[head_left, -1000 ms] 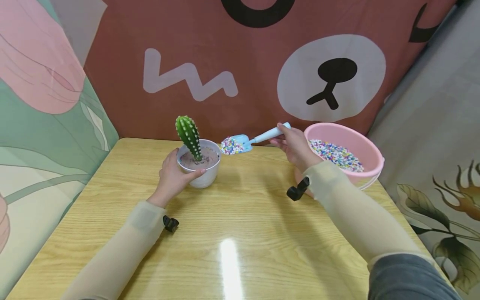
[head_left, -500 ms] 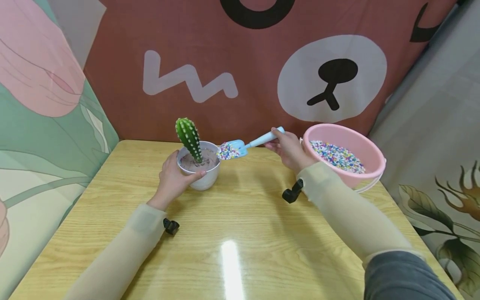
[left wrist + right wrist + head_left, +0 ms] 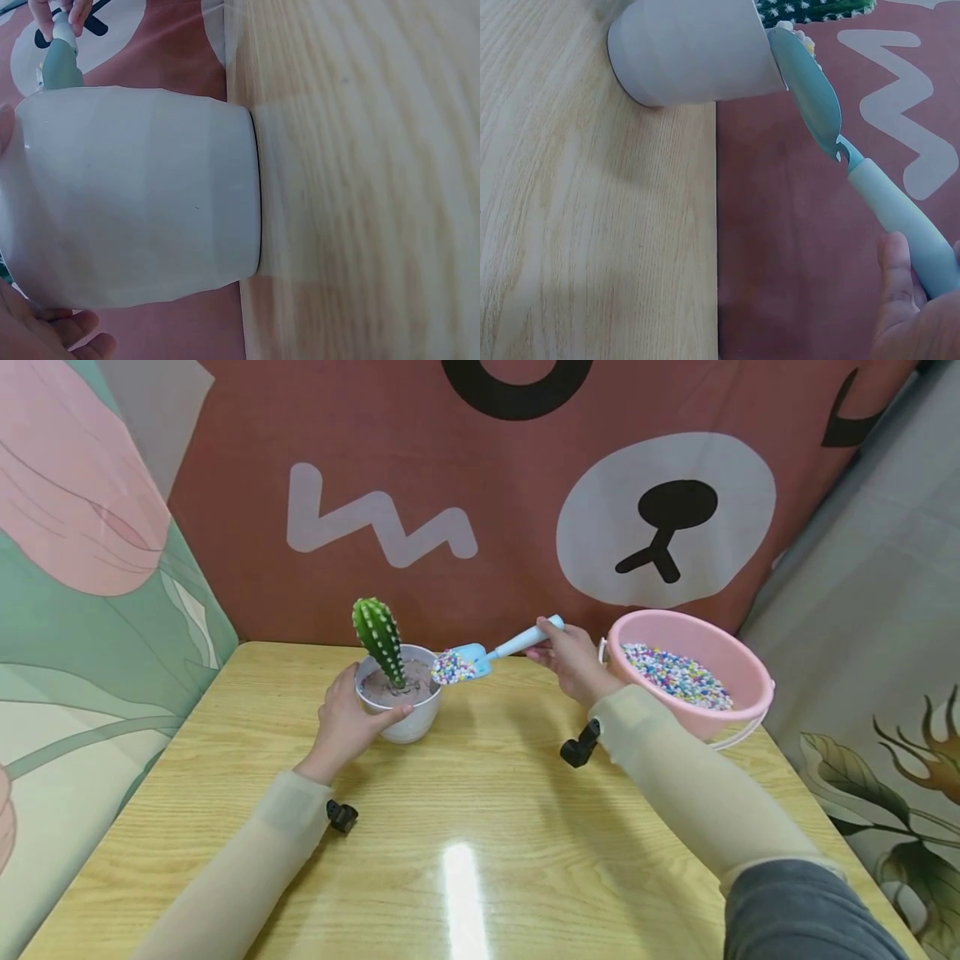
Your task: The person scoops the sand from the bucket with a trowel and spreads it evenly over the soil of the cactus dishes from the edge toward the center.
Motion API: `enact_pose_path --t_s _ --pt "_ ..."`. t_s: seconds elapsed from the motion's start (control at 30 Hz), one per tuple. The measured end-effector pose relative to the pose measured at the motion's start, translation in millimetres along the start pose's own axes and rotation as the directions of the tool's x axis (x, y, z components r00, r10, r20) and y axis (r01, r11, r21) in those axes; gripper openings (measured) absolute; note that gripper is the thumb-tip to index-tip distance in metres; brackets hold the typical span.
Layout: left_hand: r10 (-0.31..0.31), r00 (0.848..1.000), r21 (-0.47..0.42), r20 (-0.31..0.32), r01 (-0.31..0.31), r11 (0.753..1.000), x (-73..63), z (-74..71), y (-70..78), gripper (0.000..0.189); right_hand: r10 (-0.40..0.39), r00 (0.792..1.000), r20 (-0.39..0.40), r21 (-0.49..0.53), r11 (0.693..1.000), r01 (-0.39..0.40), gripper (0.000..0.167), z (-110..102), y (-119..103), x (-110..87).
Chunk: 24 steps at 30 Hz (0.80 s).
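My left hand (image 3: pixel 347 727) grips the near-left side of a white pot (image 3: pixel 408 727), thumb along its front. The pot stands upright on the table, and a green cactus (image 3: pixel 377 639) with white spots rises from its greyish fill. In my right hand (image 3: pixel 573 664) is the handle of a light-blue trowel (image 3: pixel 517 643). Small multicoloured beads (image 3: pixel 452 667) lie heaped on its blade, whose tip is over the pot's right rim. The right wrist view shows the blade (image 3: pixel 810 94) from below, close against the rim. In the left wrist view the pot's wall (image 3: pixel 135 195) fills much of the frame.
A pink bucket (image 3: pixel 738 681) with a white handle stands at the table's right, holding many multicoloured beads (image 3: pixel 675 675). Behind the wooden table (image 3: pixel 405 827) hangs a reddish-brown cloth (image 3: pixel 517 543) with a bear face. Patterned cloths flank both sides.
My right hand has moved left and slightly down, bringing the loaded trowel from beside the pot to over its right rim. The left hand keeps its hold on the pot.
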<state>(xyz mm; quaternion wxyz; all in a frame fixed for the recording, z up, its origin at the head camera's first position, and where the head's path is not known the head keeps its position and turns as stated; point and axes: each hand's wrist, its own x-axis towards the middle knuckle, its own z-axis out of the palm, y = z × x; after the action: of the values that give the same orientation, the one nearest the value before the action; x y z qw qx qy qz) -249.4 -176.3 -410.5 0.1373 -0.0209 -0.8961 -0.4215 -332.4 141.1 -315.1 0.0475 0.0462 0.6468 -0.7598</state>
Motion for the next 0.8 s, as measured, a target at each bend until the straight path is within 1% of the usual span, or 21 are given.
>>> enact_pose_path --t_s 0.4,0.63,0.8 --pt "-0.005 1.0 0.014 0.009 0.005 1.0 1.6 -2.1 0.5 0.109 -0.029 0.999 -0.016 -0.061 0.998 0.028 0.021 4 -5 -2.6" --pt "0.0 1.0 0.004 0.012 0.0 1.0 2.4 -4.0 0.0 0.107 -0.043 0.999 -0.016 -0.069 0.997 0.042 0.022 7 -9 -1.6" --pt "0.009 1.0 0.003 0.015 -0.009 1.0 2.3 -3.9 -1.2 0.107 -0.045 0.999 -0.022 -0.096 0.994 0.043 0.024 9 -11 -2.2"
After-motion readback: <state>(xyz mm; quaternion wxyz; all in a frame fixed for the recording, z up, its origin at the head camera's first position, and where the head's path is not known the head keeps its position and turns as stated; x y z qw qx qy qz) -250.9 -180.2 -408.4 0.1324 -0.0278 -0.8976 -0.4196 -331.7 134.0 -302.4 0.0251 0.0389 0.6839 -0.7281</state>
